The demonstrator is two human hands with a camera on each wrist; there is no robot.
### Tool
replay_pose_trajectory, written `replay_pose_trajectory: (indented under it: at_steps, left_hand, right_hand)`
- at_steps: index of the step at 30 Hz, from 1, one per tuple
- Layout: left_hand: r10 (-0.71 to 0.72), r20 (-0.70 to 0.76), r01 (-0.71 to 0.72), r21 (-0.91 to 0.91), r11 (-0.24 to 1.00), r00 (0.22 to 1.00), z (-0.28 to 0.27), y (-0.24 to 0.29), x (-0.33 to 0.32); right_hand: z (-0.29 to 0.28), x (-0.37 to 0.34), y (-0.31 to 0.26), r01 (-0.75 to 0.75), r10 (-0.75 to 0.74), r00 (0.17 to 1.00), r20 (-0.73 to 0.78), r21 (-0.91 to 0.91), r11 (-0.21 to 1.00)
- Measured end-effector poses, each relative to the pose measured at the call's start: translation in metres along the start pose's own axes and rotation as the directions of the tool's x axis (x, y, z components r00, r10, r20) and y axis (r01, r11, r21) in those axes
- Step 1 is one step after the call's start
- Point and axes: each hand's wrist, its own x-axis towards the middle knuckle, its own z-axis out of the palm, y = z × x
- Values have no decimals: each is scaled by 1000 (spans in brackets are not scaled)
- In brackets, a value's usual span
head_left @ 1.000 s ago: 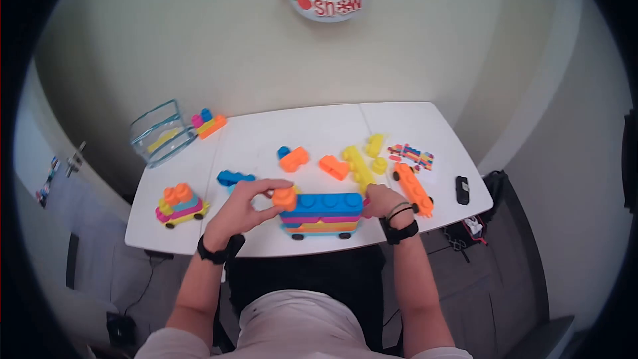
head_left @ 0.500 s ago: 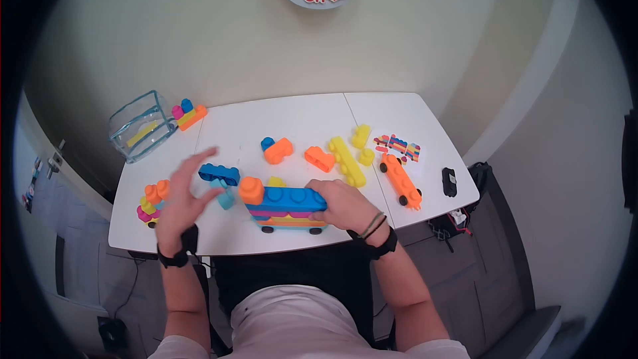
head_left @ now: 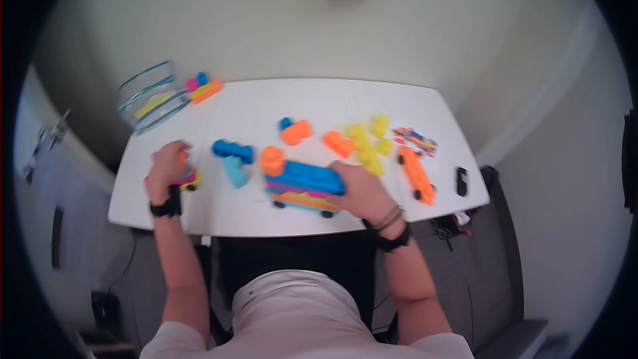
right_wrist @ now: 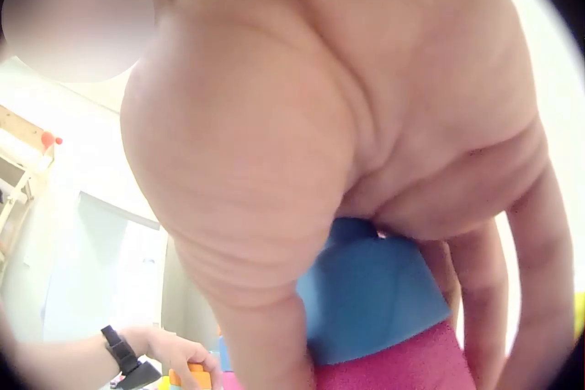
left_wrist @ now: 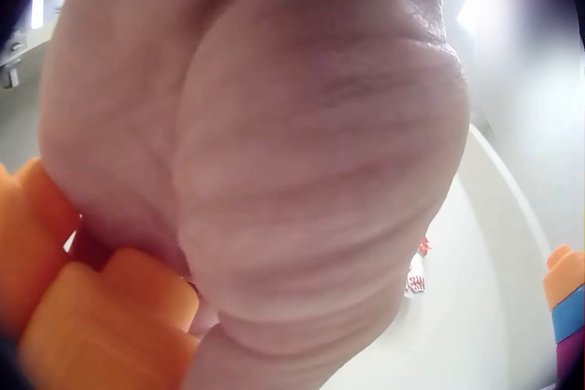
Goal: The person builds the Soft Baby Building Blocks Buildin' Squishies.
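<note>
"What's leftmost?"
"The left hand (head_left: 167,167), fingers curled round smooth, studded orange blocks (left_wrist: 110,326) atop a small wheeled car (head_left: 191,180)."
"Rightward?"
"A long plastic block bus (head_left: 298,187) near the table's (head_left: 232,221) front; the right hand (head_left: 362,189) grips its right end."

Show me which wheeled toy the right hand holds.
The blue-topped vehicle; the left hand is at the pink and yellow one, and neither hand touches the orange car.

Blue-topped striped block car (head_left: 300,190), orange chassis (head_left: 417,175), yellow bricks (head_left: 364,149)
</note>
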Motion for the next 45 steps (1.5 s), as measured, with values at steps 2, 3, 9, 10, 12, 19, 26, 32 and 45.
replay_pose_trajectory:
  at_steps: [2, 3, 9, 10, 12, 19, 26, 32, 45]
  left_hand:
    - [107, -53, -107, -5, 994, 993, 5, -6, -1]
    - [101, -45, -102, -16, 995, 994, -4, 9, -6]
    - [91, -169, -99, -39, 994, 981, -37, 39, -31]
    - [8, -36, -9, -30, 1000, 999, -45, 46, -33]
    - [-95, 124, 113, -149, 982, 988, -32, 33, -17]
    - [16, 211, 30, -212, 977, 977, -57, 52, -29]
    - [343, 144, -251, -439, 863, 928, -54, 88, -37]
    - [328, 120, -274, -328, 904, 937, -40, 124, -43]
    - [366, 285, -274, -316, 909, 886, -42, 117, -54]
  right_hand:
    - [2, 3, 5, 30, -30, 1000, 0, 53, 998]
    - [-3, 6, -1, 6, -6, 1000, 11, 54, 999]
    - [-7, 13, -9, -73, 71, 997, 37, 52, 996]
    - [-9, 13, -8, -80, 79, 996, 38, 38, 996]
    - [-8, 12, -10, -91, 88, 995, 46, 52, 995]
    - [-6, 12, -2, -62, 60, 998, 24, 86, 994]
    - [-6, 14, -3, -47, 42, 998, 49, 91, 995]
    - [-9, 14, 2, -40, 32, 997, 77, 105, 994]
    - [-10, 15, 5, -35, 24, 995, 93, 114, 993]
